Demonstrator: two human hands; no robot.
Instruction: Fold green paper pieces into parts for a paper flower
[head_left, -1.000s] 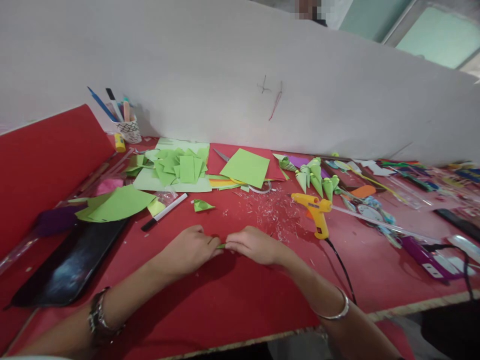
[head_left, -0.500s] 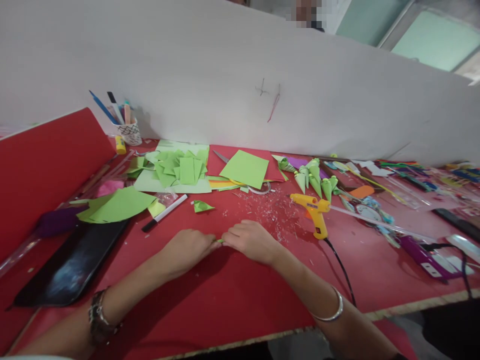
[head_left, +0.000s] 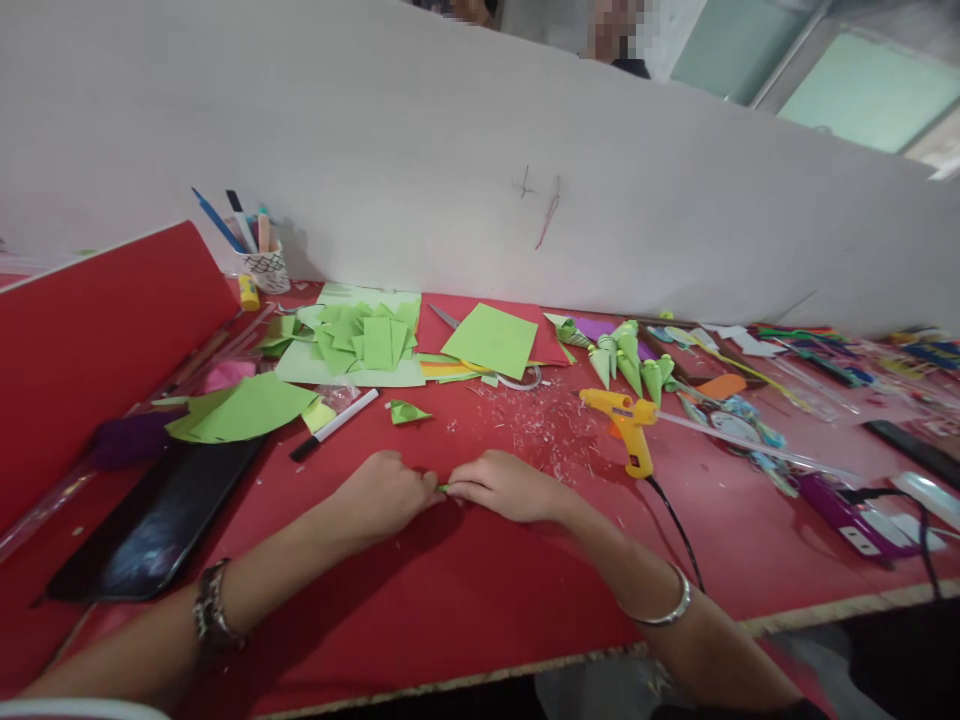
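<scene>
The hands [head_left: 514,487] mostly hide the green piece [head_left: 443,488] pinched between them.

Pinched paper piece [head_left: 443,488]; shiny metal bangle [head_left: 686,597].

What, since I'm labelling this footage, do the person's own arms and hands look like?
The left hand and right hand wear no gloves, and no sleeves cover the forearms. The left forearm wears a dark band with silvery parts, a bracelet or watch; the right, a silvery bangle. A dark edge high on the right arm may be a sleeve.
</scene>
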